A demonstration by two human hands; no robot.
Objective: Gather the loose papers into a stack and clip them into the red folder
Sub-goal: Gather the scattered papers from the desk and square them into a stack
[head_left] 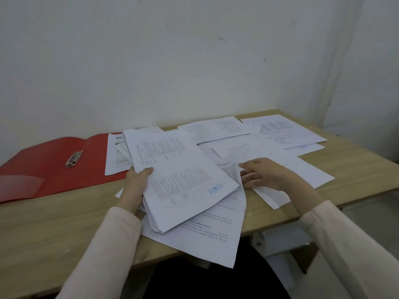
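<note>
- Red folder (43, 167) lies open at far left of the wooden bench (64, 223), its metal clip (74, 158) showing on the inner face with nothing under it; one sheet overlaps the folder's right edge.
- Left hand (138, 182) is closed on a partial stack (181, 182) of printed sheets, thumb on top, fingers beneath, stack lifted and tilted off the bench at centre. Edges are ragged, not squared.
- Right hand (261, 173) is spread, fingers loosely extended and resting on a loose sheet just right of the stack; it grips nothing that I can see, and looks to be drawing or lifting that sheet.
- Loose papers (280, 134) remain scattered over the far right of the bench, several overlapping; one large sheet (205, 238) hangs over the near edge under the stack.
- Step in hand, as judged: gathering, roughly midway. Clipping not yet begun.
- Next move calls for sliding the right-hand sheet onto the stack, then collecting the far-right sheets and the overhanging one.
- Before clipping, the stack would want tapping square on the bench.
</note>
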